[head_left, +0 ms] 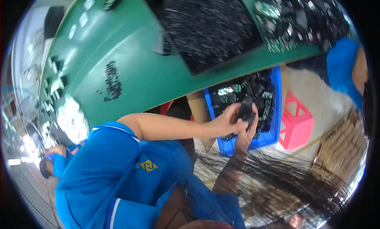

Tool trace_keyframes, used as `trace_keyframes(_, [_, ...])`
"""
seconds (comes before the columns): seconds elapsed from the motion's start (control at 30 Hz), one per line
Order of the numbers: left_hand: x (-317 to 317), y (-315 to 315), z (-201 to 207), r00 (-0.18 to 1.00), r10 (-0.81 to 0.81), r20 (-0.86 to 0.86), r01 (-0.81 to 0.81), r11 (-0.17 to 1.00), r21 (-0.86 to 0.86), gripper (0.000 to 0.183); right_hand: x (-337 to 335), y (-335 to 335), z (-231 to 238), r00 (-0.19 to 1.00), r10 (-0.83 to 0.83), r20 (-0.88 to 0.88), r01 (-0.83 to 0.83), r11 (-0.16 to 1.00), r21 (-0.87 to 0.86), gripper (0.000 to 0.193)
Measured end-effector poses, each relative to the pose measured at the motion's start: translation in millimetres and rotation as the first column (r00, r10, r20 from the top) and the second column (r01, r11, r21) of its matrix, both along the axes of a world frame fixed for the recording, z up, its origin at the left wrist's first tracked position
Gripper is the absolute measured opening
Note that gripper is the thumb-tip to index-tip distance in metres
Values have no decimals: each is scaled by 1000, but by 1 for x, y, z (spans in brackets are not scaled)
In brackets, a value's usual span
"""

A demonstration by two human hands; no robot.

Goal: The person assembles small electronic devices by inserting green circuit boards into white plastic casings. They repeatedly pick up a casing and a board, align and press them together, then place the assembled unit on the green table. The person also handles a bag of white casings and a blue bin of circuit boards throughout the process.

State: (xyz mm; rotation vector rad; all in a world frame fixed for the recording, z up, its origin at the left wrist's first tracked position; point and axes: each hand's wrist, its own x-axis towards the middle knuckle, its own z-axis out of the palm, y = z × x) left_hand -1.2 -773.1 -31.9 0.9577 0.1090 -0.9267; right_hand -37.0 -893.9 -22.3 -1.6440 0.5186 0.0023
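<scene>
Above a blue bin [231, 149] my two hands meet on a small black plastic part [246, 111]. My left hand [226, 123] reaches in from the left, its fingers closed on the part's near side. On the other side, my right hand [247, 134] grips it with thumb and fingers. Under them the bin is heaped with black plastic parts [259, 84] and green circuit boards [267, 106]. The fingers partly cover the held part, and blur hides its finer shape.
A green table [138, 43] carries a black tray [194, 68] full of small dark pieces, a heap of boards and black parts [304, 19], and a small pile of black bits [113, 81]. A pink stool [299, 124] stands beside the bin. Another person's blue sleeve [342, 64] shows at right.
</scene>
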Motion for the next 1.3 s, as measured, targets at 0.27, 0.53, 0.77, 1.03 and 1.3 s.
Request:
trace_keyframes(0.27, [-13, 173, 42, 817, 412, 403, -505, 849, 157, 86, 71, 167, 63, 788, 490, 373, -501, 862, -75, 78])
trace_keyframes(0.53, [83, 286, 64, 832, 542, 122, -554, 798, 237, 65, 159, 294, 26, 829, 512, 225, -486, 859, -163, 60])
trace_keyframes(0.77, [89, 343, 37, 853, 460, 246, -522, 750, 407, 54, 168, 312, 39, 819, 561, -120, -505, 608, -613, 61])
trace_keyframes(1.03, [78, 360, 51, 823, 469, 322, -562, 757, 334, 50, 157, 331, 71, 722, 692, 17, -326, 362, -873, 59])
trace_keyframes(1.3, [69, 442, 73, 813, 573, 104, -578, 816, 22, 38, 163, 382, 107, 480, 876, 38, -877, 480, 8, 53])
